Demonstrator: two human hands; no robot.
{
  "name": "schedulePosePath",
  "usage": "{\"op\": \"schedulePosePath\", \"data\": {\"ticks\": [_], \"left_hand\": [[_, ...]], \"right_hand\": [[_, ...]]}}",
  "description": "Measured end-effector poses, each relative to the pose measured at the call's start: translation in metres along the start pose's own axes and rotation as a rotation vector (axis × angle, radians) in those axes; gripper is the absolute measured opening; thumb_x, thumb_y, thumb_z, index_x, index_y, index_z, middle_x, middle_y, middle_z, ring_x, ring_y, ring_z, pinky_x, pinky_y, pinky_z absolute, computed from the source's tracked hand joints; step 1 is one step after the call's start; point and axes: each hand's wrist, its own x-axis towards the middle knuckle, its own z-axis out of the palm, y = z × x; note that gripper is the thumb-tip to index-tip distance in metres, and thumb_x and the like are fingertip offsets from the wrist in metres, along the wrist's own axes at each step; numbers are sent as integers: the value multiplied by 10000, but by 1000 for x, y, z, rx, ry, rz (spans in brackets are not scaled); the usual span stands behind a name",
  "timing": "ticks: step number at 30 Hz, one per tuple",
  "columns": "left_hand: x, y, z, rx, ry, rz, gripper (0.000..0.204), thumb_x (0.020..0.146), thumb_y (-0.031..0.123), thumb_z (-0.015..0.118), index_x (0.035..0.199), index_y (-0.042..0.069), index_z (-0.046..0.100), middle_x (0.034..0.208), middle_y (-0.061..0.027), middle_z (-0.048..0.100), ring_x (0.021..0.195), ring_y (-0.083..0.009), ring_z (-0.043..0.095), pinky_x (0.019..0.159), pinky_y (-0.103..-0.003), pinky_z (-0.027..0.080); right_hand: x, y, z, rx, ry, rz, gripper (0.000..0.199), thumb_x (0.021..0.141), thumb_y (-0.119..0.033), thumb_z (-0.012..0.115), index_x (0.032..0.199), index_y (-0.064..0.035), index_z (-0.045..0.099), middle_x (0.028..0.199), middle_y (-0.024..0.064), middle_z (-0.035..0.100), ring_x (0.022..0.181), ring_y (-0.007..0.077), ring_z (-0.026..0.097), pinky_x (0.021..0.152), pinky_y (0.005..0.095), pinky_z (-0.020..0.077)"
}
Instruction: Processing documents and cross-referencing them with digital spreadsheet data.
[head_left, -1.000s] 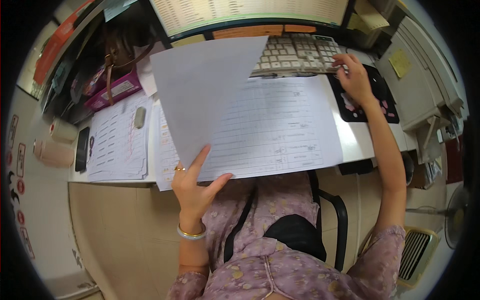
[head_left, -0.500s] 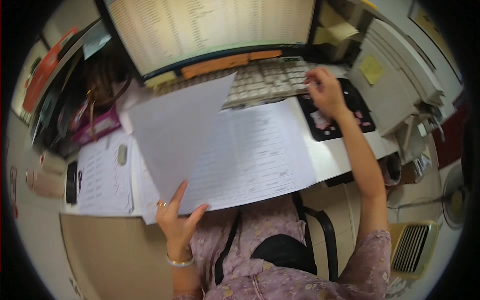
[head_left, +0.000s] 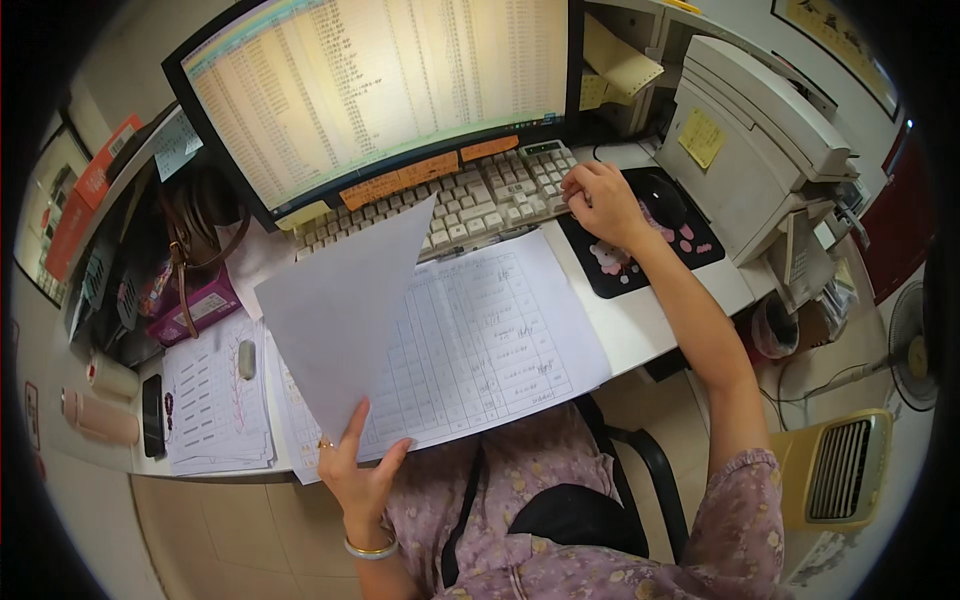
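Note:
My left hand (head_left: 360, 478), with a ring and a bracelet, is at the near edge of a stack of papers. It pinches the lower corner of a raised white sheet (head_left: 335, 300), its index finger in front and other fingers partly hidden behind; the thumb is spread over the page below. Under that sheet lies a printed table form (head_left: 480, 345) with handwritten entries. My right hand (head_left: 608, 205) hovers at the number pad of a beige keyboard (head_left: 470, 205), fingers bent and nothing visible in them. Whether the fingertips touch the keys cannot be made out.
A monitor (head_left: 380, 95) stands behind the keyboard. A black mouse (head_left: 656, 198) lies on a patterned mouse pad (head_left: 625, 270), beside a grey printer (head_left: 745, 150). At left are more papers (head_left: 215, 400), a black phone (head_left: 152, 415), a pink bottle (head_left: 100, 415) and a brown bag (head_left: 200, 215).
The view has shifted, showing more of the monitor. My right fingers are slightly nearer the number pad. My left hand keeps its place at the raised sheet.

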Motion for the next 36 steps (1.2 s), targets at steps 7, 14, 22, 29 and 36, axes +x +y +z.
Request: {"op": "schedulePosePath", "data": {"ticks": [7,14,22,29,36], "left_hand": [[0,-3,2,15,-9,18,634,554,202,892,1124,23,680,1076,-200,652,951,-349,627,830,-401,496],[-3,-1,-1,14,-6,31,636,551,183,894,1127,21,677,1086,-207,650,961,-357,627,843,-404,495],[-6,-6,3,16,12,29,648,546,179,896,1135,23,675,1090,-204,651,983,-356,620,871,-404,483],[0,-5,1,16,21,28,637,570,199,892,1143,29,675,1052,-197,670,971,-352,626,870,-398,484],[2,2,1,-20,-31,33,643,586,232,896,1149,23,669,1077,-196,663,977,-331,635,880,-395,495]], "right_hand": [[18,7,20,4,2,-27,339,801,-55,492,1136,-16,521,1121,149,586,1134,339,507,980,416,395],[12,1,19,-19,15,-89,288,827,-100,499,1108,-41,525,1154,113,579,1159,297,494,1009,429,344],[2,3,9,42,98,-38,262,814,-74,482,1068,-38,536,1032,90,640,1063,305,541,982,413,369],[3,-2,2,115,205,15,172,829,-104,530,985,-43,569,906,105,656,962,301,580,892,414,423],[-10,30,-20,97,126,290,197,832,-152,587,968,-12,603,863,176,671,823,329,655,729,388,504]]}}
